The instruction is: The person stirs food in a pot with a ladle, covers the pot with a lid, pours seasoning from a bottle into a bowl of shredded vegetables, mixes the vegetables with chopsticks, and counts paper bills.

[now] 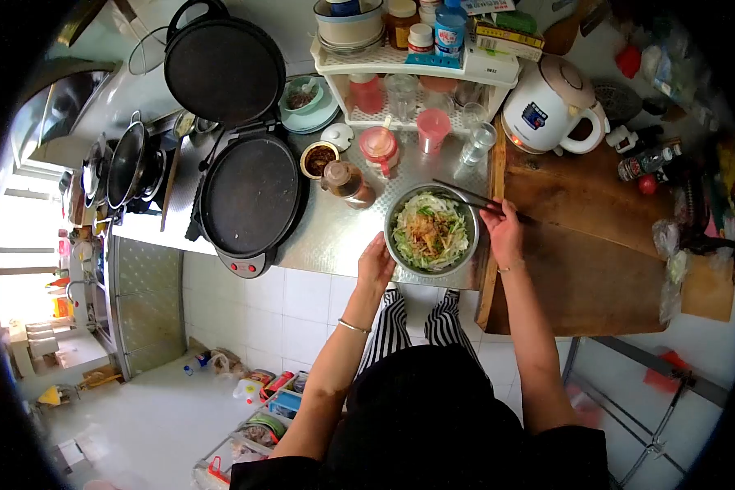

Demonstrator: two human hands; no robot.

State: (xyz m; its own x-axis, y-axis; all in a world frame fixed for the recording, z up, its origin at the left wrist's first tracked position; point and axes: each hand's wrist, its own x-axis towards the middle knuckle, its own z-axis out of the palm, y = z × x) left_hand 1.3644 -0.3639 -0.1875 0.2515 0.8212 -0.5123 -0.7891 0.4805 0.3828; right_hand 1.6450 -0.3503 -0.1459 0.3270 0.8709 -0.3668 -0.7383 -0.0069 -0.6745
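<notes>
A metal bowl (392,242) stands near the front edge of the counter. It holds shredded pale-green vegetable (420,260) topped with brown seasoning (427,233). My left hand (376,263) grips the bowl's left side at the rim, its fingertips partly hidden. At the bowl's right side, my right hand (505,230) is closed around dark chopsticks (468,194). Their tips point left over the far rim, above the food. Just left of the bowl is a glass jar of reddish-brown contents (351,186), with a small pot of dark sauce (318,159) beyond it.
An open electric griddle (249,196) takes up the counter's left part. A white kettle (547,106) stands on the wooden board (580,261) at right. Behind the bowl are a pink cup (433,131), a glass (477,143) and a loaded white shelf (416,69). A wok (129,167) is far left.
</notes>
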